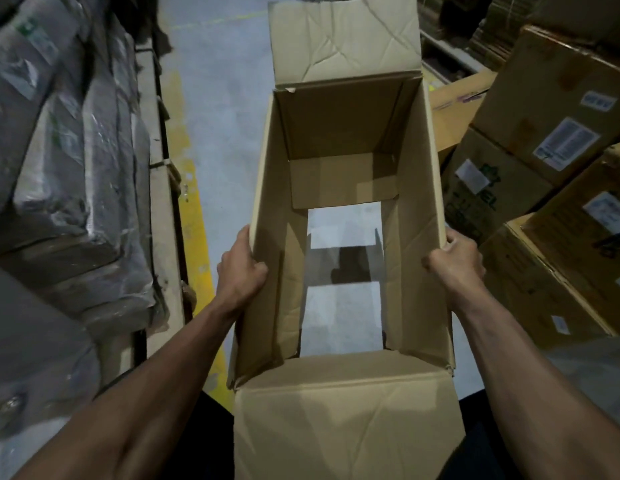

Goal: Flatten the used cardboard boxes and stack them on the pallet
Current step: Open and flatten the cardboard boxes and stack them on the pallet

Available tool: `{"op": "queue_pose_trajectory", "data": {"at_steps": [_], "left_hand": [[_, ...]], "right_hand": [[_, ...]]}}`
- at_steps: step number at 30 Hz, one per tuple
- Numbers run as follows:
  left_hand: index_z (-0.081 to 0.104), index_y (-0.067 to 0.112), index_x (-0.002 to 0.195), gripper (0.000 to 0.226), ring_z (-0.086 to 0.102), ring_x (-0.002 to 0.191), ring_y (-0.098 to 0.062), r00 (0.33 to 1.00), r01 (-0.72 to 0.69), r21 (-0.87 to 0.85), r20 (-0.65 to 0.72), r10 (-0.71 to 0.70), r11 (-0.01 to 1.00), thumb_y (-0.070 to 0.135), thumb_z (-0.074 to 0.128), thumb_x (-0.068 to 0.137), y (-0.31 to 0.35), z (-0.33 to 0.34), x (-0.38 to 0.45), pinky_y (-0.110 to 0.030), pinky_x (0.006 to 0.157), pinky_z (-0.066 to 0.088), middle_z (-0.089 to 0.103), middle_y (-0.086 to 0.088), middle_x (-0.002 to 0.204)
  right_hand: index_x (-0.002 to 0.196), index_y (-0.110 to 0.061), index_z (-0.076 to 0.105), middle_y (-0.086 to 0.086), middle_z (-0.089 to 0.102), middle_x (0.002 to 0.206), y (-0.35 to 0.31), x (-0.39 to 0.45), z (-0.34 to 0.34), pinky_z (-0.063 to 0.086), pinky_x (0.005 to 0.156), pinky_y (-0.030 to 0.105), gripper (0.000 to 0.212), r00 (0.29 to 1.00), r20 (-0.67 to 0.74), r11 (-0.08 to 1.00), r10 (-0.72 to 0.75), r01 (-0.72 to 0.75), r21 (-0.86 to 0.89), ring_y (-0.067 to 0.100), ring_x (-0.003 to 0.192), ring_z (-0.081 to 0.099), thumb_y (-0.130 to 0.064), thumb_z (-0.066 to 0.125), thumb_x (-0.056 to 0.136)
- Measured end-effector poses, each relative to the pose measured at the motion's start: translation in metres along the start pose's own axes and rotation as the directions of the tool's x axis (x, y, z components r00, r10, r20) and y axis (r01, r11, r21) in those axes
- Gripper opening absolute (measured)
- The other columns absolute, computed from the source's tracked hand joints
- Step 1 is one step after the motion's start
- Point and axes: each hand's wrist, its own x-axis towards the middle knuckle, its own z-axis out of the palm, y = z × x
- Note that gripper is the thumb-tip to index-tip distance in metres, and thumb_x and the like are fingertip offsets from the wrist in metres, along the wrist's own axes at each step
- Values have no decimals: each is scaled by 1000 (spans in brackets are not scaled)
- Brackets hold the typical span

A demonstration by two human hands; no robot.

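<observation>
- Holding a tall plain brown cardboard box (pixel 339 143) up in front of us over the grey concrete floor (pixel 225 109), both ends open so we see the floor straight through it.
- Our left hand (pixel 241 268) grips the left wall, fingers curled over the edge.
- Our right hand (pixel 455 259) grips the right wall the same way.
- Stacked labelled brown cartons (pixel 551 140) sit to the right, plastic-wrapped grey bundles (pixel 59 150) to the left, beside a yellow floor line (pixel 192 209).

You hold an open cardboard box (pixel 339 216) above the grey floor (pixel 228 98), both ends open, floor visible through it. Your left hand (pixel 241 268) grips its left wall, your right hand (pixel 455 261) its right wall. Labelled cartons (pixel 551 133) stacked right, plastic-wrapped bundles (pixel 59 140) left.
</observation>
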Motion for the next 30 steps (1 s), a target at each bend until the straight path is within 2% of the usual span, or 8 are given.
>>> {"op": "queue_pose_trajectory", "data": {"at_steps": [3, 6, 13, 19, 22, 25, 27, 30], "left_hand": [[42, 30, 139, 67, 67, 93, -33, 1000, -8, -35, -26, 7, 999, 9, 56, 77, -6, 3, -3, -51, 82, 57, 69, -7, 111], [46, 39, 128, 64, 68, 92, -31, 995, 40, -114, -83, -49, 993, 2, 56, 76, -10, 0, 1, -52, 83, 57, 69, -3, 107], [54, 30, 131, 66, 65, 96, -36, 978, 97, -82, -179, -110, 992, -4, 55, 75, -10, -18, 0, -51, 84, 55, 64, 2, 100], [50, 27, 135, 60, 67, 95, -32, 989, -12, -18, -146, 9, 1000, 0, 60, 83, -4, -9, -15, -44, 84, 54, 69, -3, 111], [48, 33, 137, 64, 66, 99, -30, 988, -31, -73, -154, 20, 997, -1, 59, 84, -6, -7, -23, -46, 86, 56, 65, 6, 108], [46, 41, 137, 70, 66, 99, -27, 984, -65, -104, -174, 46, 993, -1, 61, 83, -6, -5, -27, -48, 87, 57, 63, 12, 106], [48, 39, 139, 71, 65, 95, -21, 981, -70, -128, -187, 45, 989, -2, 63, 83, -5, -6, -29, -44, 89, 56, 61, 15, 103], [49, 35, 143, 71, 59, 95, -10, 983, -69, -183, -179, 36, 981, -3, 65, 86, -7, -10, -37, -32, 86, 53, 60, 16, 106]], "right_hand": [[138, -28, 54, 2, 58, 109, 1, 4, 0, 54, 90, 54, 49, 1000, -2, 1000, -4, 4, 3, 30, 106, 59, -9, 61, 94], [141, -31, 52, 6, 62, 118, 3, 4, 3, 54, 93, 56, 54, 1000, 6, 1000, -15, 15, -24, 33, 110, 60, -7, 60, 93], [139, -31, 56, 6, 65, 117, 5, 0, 11, 55, 91, 57, 53, 1000, 4, 1000, -3, 3, 2, 33, 108, 62, -7, 62, 91], [140, -30, 54, 6, 64, 116, 6, -2, 12, 55, 90, 54, 53, 999, 20, 999, -31, 31, -26, 32, 106, 62, -7, 64, 92], [142, -32, 50, 5, 64, 117, 6, -3, 8, 56, 88, 53, 61, 998, 30, 996, -57, 59, -70, 30, 103, 62, -8, 67, 89], [140, -25, 49, 7, 63, 119, 5, -1, 4, 52, 84, 43, 54, 997, 44, 991, -58, 63, -117, 28, 100, 59, -15, 67, 91], [138, -21, 47, 8, 60, 119, 2, 2, 4, 47, 80, 37, 50, 997, 57, 990, -51, 59, -132, 28, 99, 57, -20, 67, 93], [138, -19, 45, 11, 60, 124, -5, 6, 3, 52, 89, 46, 51, 999, 23, 997, -27, 29, -78, 34, 113, 59, -24, 68, 93]]}}
